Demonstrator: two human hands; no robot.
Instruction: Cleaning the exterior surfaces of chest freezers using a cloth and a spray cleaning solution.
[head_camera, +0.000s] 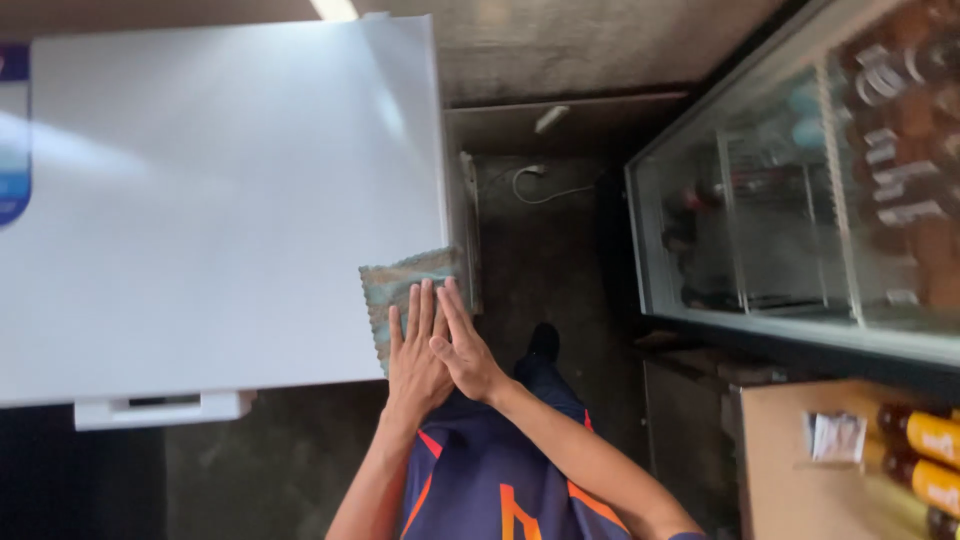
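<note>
both hands (440, 345) pressing a cloth (405, 285) on a white freezer lid (210, 200)
fingers flat and together, right hand (465, 345) overlapping left hand (415, 360), gripping nothing

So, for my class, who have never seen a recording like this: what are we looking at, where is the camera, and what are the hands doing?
The single picture comes from a camera worn on a person's head, looking down at their own bare arms. There is no machine. Both hands press flat on a greenish cloth lying on the white lid of a chest freezer, near its right edge. The left hand lies underneath and the right hand crosses over it. Neither grips anything. To the right stands a glass-fronted cooler with bottles, and lower right a wooden shelf holds orange bottles.
</note>
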